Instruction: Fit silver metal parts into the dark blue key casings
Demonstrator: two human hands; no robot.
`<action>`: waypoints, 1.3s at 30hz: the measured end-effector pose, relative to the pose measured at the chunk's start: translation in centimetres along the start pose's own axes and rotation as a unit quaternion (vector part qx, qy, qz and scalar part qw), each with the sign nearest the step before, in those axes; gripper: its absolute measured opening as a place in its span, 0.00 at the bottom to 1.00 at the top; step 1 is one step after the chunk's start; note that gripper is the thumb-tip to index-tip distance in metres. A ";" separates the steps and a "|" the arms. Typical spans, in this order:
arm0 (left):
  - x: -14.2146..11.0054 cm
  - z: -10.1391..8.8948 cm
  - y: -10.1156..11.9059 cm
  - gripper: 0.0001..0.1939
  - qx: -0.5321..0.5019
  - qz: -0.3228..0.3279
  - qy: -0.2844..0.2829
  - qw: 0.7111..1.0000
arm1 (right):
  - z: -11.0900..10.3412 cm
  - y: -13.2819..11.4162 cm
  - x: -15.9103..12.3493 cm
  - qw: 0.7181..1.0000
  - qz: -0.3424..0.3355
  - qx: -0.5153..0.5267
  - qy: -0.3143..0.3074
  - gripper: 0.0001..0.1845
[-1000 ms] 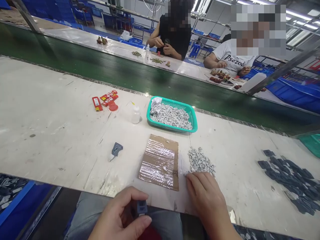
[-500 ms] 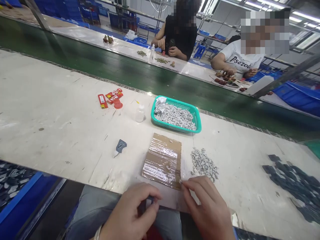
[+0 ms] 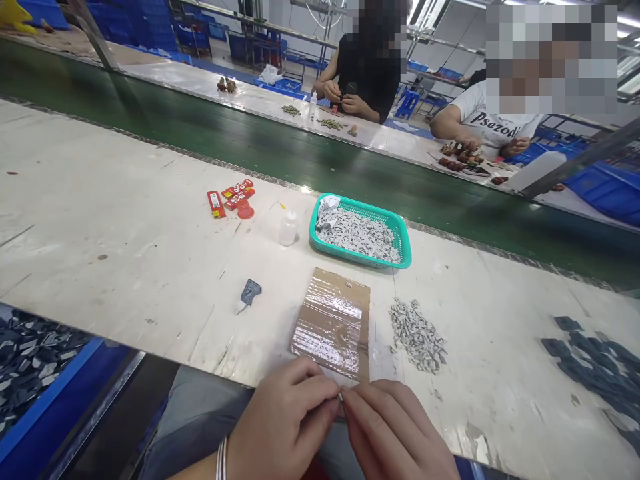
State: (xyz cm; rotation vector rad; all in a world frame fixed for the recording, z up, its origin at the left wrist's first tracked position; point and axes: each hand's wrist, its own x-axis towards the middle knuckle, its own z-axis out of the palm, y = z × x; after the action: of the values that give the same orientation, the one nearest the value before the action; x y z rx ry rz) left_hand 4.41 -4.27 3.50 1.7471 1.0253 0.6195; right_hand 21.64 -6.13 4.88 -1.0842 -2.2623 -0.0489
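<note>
My left hand [image 3: 293, 417] is closed in a pinch at the table's front edge; my fingers hide what it holds. My right hand [image 3: 393, 430] meets it fingertip to fingertip, pinching a small pale piece [image 3: 341, 396]. Just beyond the hands lies a cardboard sheet [image 3: 330, 327] covered with shiny clear tape. A loose pile of small grey-white pieces [image 3: 417, 337] is to the right of the cardboard. Left of it, a dark grey flat part [image 3: 251, 292] with a white tip lies alone on the table.
A green basket [image 3: 360, 260] of small pale pieces stands behind the cardboard, beside a clear bottle [image 3: 288, 230] and red packets [image 3: 216, 205]. Dark grey parts [image 3: 595, 363] lie at right; a blue bin [image 3: 60, 393] is lower left. Two people work across the green belt [image 3: 240, 143].
My right hand has moved left from the cardboard's near right corner, and its fingertips now meet my left hand's. The view has shifted slightly, so the table things sit farther right.
</note>
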 end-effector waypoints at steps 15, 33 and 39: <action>0.1 -0.5 0.1 0.08 -0.090 -0.066 0.022 0.993 | 0.5 0.3 0.7 0.997 -0.019 0.075 0.016 0.14; -2.0 -1.1 -1.2 0.11 -0.214 -0.214 0.092 0.949 | 2.7 5.8 1.6 0.978 -0.088 -0.126 -0.139 0.13; -2.0 -1.4 -0.8 0.11 -0.245 -0.208 0.101 0.942 | 2.7 5.5 2.2 0.970 -0.124 -0.128 -0.166 0.17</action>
State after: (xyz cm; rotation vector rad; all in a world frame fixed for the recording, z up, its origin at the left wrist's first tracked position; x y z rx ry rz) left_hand 1.97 -5.18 3.46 1.0091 1.2144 0.7149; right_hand 23.13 -0.17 2.69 -0.9867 -2.7457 -0.2901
